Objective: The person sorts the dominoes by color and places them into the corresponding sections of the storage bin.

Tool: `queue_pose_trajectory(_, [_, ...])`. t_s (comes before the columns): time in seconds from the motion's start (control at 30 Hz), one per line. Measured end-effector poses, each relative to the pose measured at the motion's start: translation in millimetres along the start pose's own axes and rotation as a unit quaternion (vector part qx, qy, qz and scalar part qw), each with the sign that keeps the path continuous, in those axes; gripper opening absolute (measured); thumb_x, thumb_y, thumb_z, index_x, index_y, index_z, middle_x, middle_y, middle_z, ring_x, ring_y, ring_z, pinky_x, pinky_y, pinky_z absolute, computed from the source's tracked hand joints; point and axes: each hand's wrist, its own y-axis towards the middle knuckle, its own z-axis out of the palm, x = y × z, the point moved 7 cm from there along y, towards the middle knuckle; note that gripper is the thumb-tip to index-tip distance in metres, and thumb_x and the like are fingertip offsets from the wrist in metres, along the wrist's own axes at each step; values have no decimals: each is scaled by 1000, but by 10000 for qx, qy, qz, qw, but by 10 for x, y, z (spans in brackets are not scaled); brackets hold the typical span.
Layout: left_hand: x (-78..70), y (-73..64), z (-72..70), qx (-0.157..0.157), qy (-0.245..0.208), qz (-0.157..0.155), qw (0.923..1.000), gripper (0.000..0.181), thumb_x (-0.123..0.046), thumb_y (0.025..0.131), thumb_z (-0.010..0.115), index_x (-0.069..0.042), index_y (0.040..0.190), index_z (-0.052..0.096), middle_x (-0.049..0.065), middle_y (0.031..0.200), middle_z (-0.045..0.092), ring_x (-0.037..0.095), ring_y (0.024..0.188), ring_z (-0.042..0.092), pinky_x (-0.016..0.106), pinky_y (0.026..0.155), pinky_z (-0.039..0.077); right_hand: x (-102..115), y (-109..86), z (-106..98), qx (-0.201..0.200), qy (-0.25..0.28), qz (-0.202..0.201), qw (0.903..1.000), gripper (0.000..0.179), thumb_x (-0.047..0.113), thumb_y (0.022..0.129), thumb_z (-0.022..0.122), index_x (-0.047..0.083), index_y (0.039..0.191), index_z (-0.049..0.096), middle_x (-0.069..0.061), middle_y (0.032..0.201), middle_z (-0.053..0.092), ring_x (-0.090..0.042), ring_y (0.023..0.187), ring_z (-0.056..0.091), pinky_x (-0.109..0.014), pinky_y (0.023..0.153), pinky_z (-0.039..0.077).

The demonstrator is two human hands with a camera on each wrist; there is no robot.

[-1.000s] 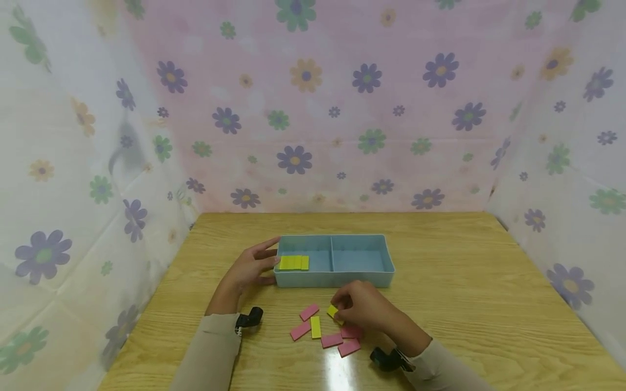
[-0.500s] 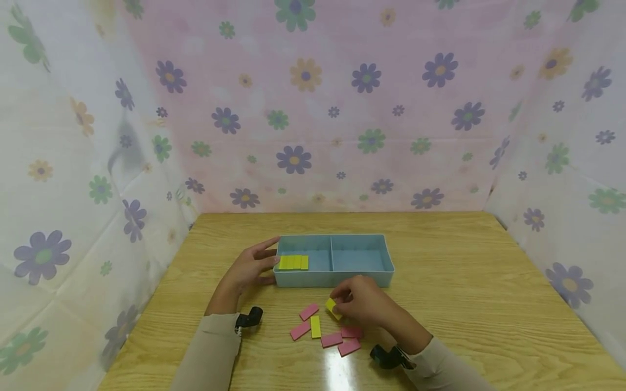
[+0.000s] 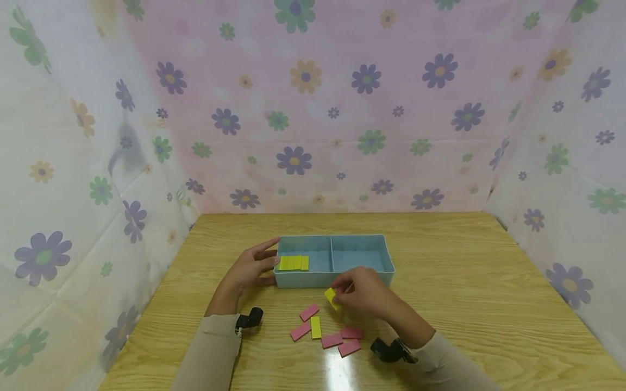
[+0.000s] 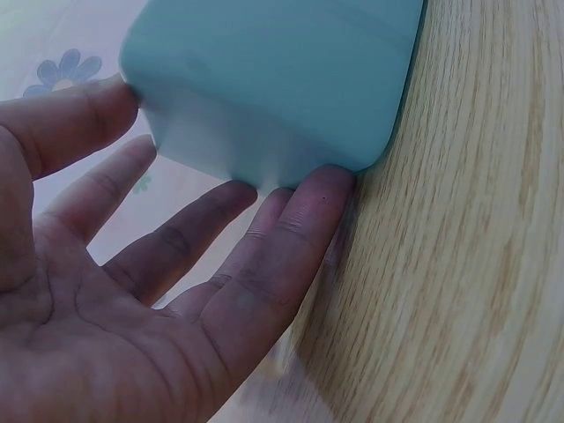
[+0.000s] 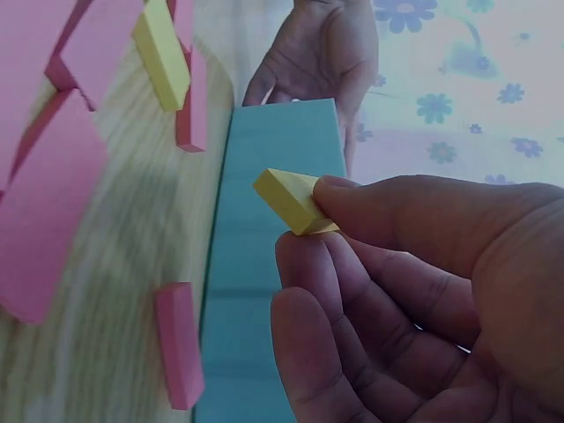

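My right hand pinches a yellow rectangular block between thumb and fingers, in front of the blue two-compartment box. The right wrist view shows the block tilted, one end sticking out past the thumb. My left hand spreads its fingers against the box's left end, the fingertips touching that wall in the left wrist view. A row of several yellow blocks lies flat in the left compartment, along its front wall. The right compartment holds no blocks.
On the wooden table, in front of the box, lie several pink blocks and one yellow block. Flower-patterned cloth stands behind the table and along both sides.
My right hand has lifted the yellow block from among the pink ones and moved it forward, nearer the box's front wall. The left hand and the box have stayed put.
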Motion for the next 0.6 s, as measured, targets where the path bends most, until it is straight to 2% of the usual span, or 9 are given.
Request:
queue_pose_trajectory(0.13, [-2,0,1,26,-24,23,10000,61,-14,104,64,-34,158,44,16,161,43,38,136,56,53,90,61,39,14,-40,-29,36,2,10000,15,17,89,81,18,104,81,10,85,70,-10,77,67,-26,62,56])
queue_pose_trajectory(0.37, [1,3,3,25,-23,31,10000,61,-14,104,64,-32,159,44,17,160,43,38,136,56,54,91,60,130,35,-86,82,434,30,9990,20,12,94,75,10,114,78,3,88,70,-21,71,74,-29,58,57])
queue_pose_trajectory(0.6, [8,5,-7,-8,-31,19,10000,60,-15,103,66,-35,157,47,15,159,45,36,134,58,53,89,61,208,87,-161,-150,356,-8,9993,16,14,95,75,14,110,78,3,93,69,-13,80,69,-28,63,58])
